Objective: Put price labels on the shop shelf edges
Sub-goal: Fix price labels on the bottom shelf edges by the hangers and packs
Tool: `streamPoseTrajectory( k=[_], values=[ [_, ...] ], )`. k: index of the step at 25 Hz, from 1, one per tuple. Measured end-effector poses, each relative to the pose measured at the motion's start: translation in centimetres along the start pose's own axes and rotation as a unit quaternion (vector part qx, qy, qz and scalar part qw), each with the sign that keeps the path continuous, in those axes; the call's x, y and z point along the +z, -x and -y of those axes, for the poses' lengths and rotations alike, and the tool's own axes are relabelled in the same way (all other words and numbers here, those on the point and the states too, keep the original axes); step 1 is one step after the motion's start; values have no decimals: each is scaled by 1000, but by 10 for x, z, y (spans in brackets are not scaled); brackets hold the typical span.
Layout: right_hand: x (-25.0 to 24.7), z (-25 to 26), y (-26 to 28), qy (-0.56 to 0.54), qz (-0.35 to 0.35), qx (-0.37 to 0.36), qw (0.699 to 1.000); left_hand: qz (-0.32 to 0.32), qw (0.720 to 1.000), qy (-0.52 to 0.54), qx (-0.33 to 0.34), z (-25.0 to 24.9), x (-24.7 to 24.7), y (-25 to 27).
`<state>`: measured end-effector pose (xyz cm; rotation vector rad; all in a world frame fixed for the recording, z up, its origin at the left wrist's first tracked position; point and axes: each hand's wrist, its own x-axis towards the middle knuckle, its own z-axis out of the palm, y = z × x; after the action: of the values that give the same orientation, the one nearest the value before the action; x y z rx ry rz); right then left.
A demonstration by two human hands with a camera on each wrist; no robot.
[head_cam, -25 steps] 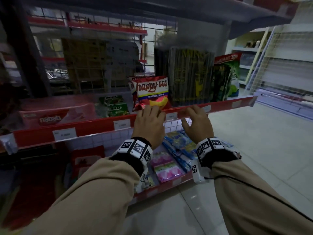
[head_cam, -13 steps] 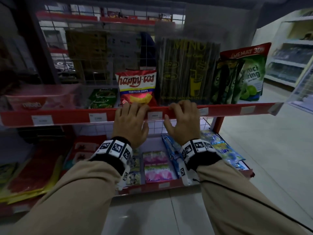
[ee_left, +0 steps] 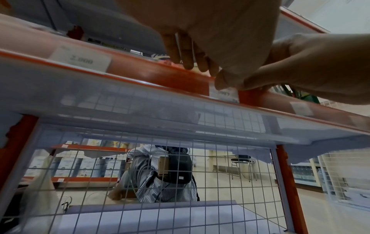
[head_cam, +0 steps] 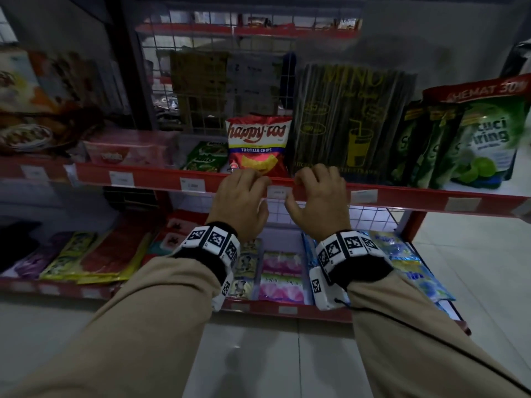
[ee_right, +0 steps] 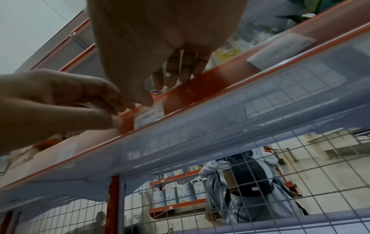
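A small white price label (head_cam: 279,192) sits in the red shelf edge strip (head_cam: 143,178), between my two hands. My left hand (head_cam: 253,182) curls its fingers over the top of the strip just left of the label, with the thumb on the strip's front. My right hand (head_cam: 304,185) hooks its fingers over the strip on the label's right. In the right wrist view, my right hand's (ee_right: 160,88) thumb touches the label's (ee_right: 150,117) top edge. In the left wrist view, the label (ee_left: 225,95) shows under that thumb.
Other labels (head_cam: 192,185) (head_cam: 363,196) sit along the same strip. Behind it stand a tortilla chips bag (head_cam: 258,145), a black straw pack (head_cam: 350,119) and green soap pouches (head_cam: 485,139). Sachets fill the lower shelf (head_cam: 287,310). Behind the wire mesh crouches a person (ee_left: 176,171).
The head view has swung round to face the shelf squarely. Both hands have stayed on the strip at the same label.
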<state>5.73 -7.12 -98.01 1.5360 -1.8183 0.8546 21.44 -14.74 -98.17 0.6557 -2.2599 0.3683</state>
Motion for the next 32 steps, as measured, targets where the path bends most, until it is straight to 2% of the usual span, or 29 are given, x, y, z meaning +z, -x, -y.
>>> streamPoseTrajectory(
  k=[3, 7, 12, 16, 21, 25, 29, 32],
  values=[
    [2, 12, -1, -45, 31, -30, 998, 20, 1000, 17, 1, 1, -5, -7],
    [1, 13, -4, -61, 42, -21, 997, 37, 999, 15, 31, 6, -8, -9],
    [2, 22, -5, 9, 81, -26, 996, 47, 998, 26, 27, 9, -4, -4],
    [2, 26, -8, 52, 119, 12, 991, 56, 997, 30, 34, 13, -4, -1],
    [-8, 26, -25, -132, 102, 93, 982, 55, 995, 84, 20, 25, -9, -13],
    [-14, 36, -31, -337, 19, 183, 923, 44, 987, 156, 1, 34, -7, -17],
    [-7, 49, -30, -421, 30, 231, 877, 10, 971, 236, -29, 36, -1, -14],
    [-5, 52, -26, -426, 42, 225, 876, 0, 966, 254, -50, 38, 2, -15]
  ],
)
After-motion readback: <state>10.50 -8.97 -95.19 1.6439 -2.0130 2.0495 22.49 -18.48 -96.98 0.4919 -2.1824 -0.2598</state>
